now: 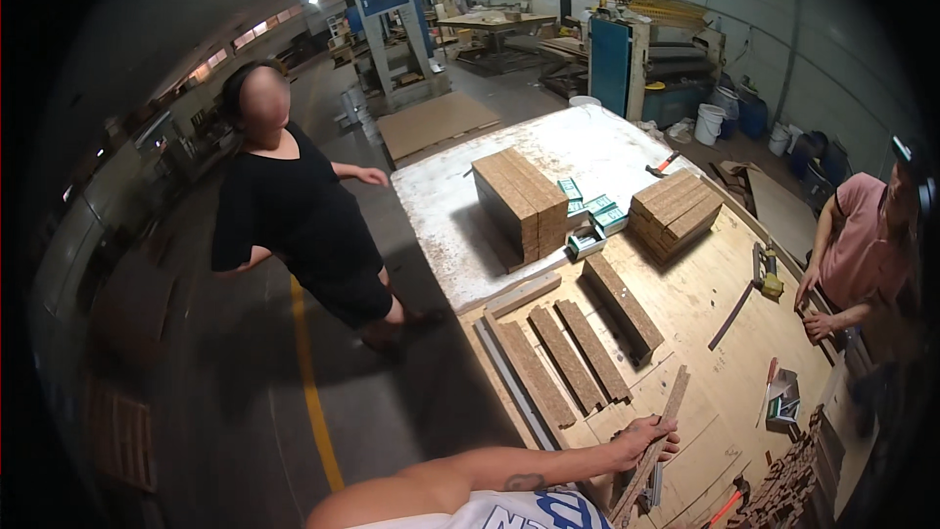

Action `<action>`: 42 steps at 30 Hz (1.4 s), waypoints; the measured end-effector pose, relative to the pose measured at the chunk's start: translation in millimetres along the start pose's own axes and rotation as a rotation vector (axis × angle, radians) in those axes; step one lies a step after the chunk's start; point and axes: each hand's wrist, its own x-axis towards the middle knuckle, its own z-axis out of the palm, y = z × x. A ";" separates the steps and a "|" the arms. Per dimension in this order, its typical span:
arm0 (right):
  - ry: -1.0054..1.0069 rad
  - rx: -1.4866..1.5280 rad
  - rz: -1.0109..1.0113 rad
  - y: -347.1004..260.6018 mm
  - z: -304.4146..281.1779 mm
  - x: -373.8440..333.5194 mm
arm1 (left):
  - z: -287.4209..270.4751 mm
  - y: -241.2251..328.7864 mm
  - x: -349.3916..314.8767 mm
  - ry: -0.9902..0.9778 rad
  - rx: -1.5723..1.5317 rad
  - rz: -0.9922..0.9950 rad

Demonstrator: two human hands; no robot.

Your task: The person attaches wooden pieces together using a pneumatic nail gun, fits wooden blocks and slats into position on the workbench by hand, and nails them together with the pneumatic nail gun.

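My left hand [641, 441] reaches over the near part of the wooden worktable, its fingers wrapped round a narrow particleboard strip [676, 394] held at a slant. Under that strip, beside the hand, is a grey metallic object [650, 492], mostly hidden. My right hand does not show. To the left of the held strip, several particleboard pieces lie side by side, among them one strip [566, 358] and another strip [593, 353]. A thicker particleboard piece [623, 309] stands on edge just beyond them.
Farther back are a tall particleboard stack [519, 201], a lower stack [676, 211] and green-white boxes [599, 211]. A nail gun [769, 279] lies near a co-worker in pink [867, 245]. Offcuts [793, 475] and a hammer [729, 504] are near right. Someone in black [294, 206] stands left.
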 end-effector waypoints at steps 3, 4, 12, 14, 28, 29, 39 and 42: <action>0.087 -0.071 0.039 65.1 -23.7 80.8 | -1.7 9.7 0.5 -0.009 -0.009 -0.046; 0.121 -0.106 0.061 63.1 -19.2 94.4 | -2.9 12.4 -3.0 -0.001 -0.012 -0.047; 0.680 -0.343 0.319 61.3 -125.6 137.6 | -13.3 10.8 -13.6 -0.038 0.052 -0.137; 0.847 -0.370 0.407 62.5 -172.9 136.2 | -8.9 15.2 -19.2 -0.021 0.048 -0.130; 1.025 -0.212 0.684 64.7 -275.5 130.6 | 14.1 21.1 -16.0 -0.006 0.130 -0.181; 1.034 -0.201 0.680 60.4 -276.2 132.5 | 13.1 20.2 -13.6 -0.008 0.135 -0.175; 0.783 -0.267 0.610 27.2 -162.7 255.5 | 4.9 -1.5 10.2 -0.074 0.123 -0.255; 0.625 -0.314 0.591 25.6 -88.4 295.2 | 20.7 -6.1 7.9 -0.043 0.154 -0.282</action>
